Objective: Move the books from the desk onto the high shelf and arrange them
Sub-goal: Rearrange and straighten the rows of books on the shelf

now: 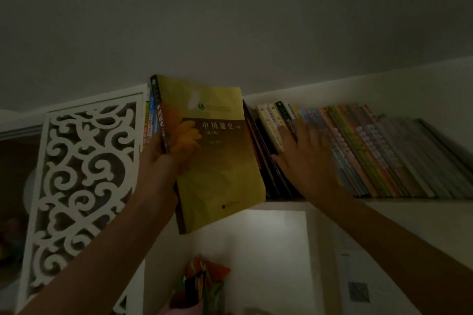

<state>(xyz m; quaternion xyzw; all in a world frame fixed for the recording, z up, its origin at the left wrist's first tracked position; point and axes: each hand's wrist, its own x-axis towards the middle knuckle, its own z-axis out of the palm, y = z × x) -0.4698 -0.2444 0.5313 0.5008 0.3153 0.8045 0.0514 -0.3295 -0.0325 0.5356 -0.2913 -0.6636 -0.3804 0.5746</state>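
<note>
The yellow-and-brown paperback book (220, 151) is raised at the high white shelf (399, 202), left of the leaning row of colourful books (371, 153). The left hand (163, 158) grips its spine; the right hand (304, 156), fingers spread, presses that row.

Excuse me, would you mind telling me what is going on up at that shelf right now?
A person is shelving books. The left hand grips a yellow-covered book by its spine, holding it partly in front of the high shelf. The right hand presses flat against the leaning row of books, apparently keeping a gap open for it.
</note>
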